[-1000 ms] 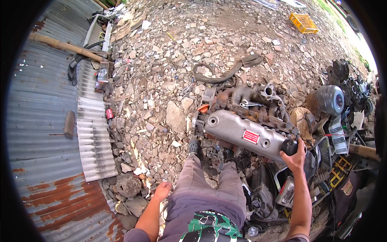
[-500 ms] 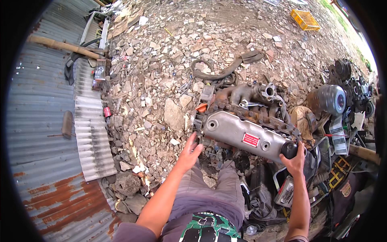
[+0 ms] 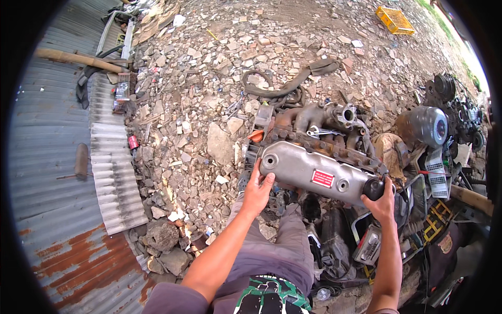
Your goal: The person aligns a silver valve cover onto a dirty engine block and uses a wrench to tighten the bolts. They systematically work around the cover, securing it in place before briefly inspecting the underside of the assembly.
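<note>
A long grey metal valve cover (image 3: 300,166) with a red label lies across the top of a rusty engine (image 3: 293,133). At its left end my left hand (image 3: 258,189) is closed on the edge, thumb on the near side. My right hand (image 3: 383,203) grips the other end, thumb beside the round black filler cap (image 3: 373,189); its fingertips are partly hidden behind the cover's end. Behind the cover, a silver wrench (image 3: 323,131) rests on the engine by the manifold (image 3: 309,119). An orange plastic piece (image 3: 256,136) sits near the left end.
Broken tile and stones cover the ground, with a hose (image 3: 285,93) beyond the engine. Scrap parts, a dark metal cylinder (image 3: 426,126) and a yellow rack (image 3: 439,217) crowd the right. Corrugated sheeting (image 3: 52,172) runs along the left. A yellow crate (image 3: 395,21) stands far off.
My left hand has moved up and right from beside the valve cover and closed on its left end. The right hand keeps its hold at the capped end.
</note>
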